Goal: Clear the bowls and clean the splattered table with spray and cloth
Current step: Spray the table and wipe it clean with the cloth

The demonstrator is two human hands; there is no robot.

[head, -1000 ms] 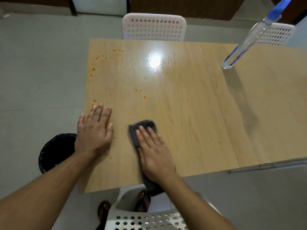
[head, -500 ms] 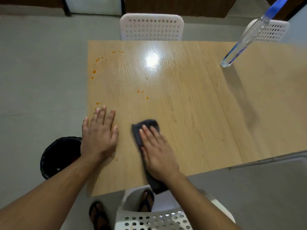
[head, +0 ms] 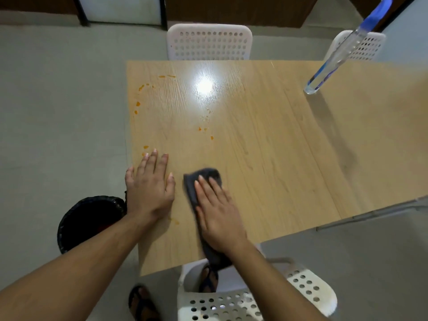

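Bowls: none on the table (head: 278, 158), so that part looks done.
Spray: bottle (head: 328, 66) stands far off at the right back of the table, not in any hand.
Cloth (head: 203, 181): dark, flat on the table near the front edge, one end hanging off the edge.
Right hand (head: 220, 216): flat on top of the cloth, fingers straight and close together, pressing it down.
Left hand (head: 148, 188): flat on the bare table just beside the cloth, fingers straight and a little spread, holding nothing.
Spots (head: 139, 104): orange, in a curve near the left back corner, more in the middle (head: 206, 132), two by the left fingertips (head: 145, 150), one smear (head: 174, 220) near the left wrist.
Wet patch: small drops under the bright light glare, looks like spray already put down.
Done so far: bowls gone, spray likely used, wiping started at the front.
Left to do: nearly all the spots, so the wiping looks only just begun.
Around: white chair (head: 209, 41) at the back, another (head: 361, 46) behind the bottle, one more (head: 243, 300) right in front, black bin (head: 90, 223) on the floor at the left, feet in sandals below.
In the way: not much; left hand sits close to some spots and may need to lift; front chair stands between body and table.
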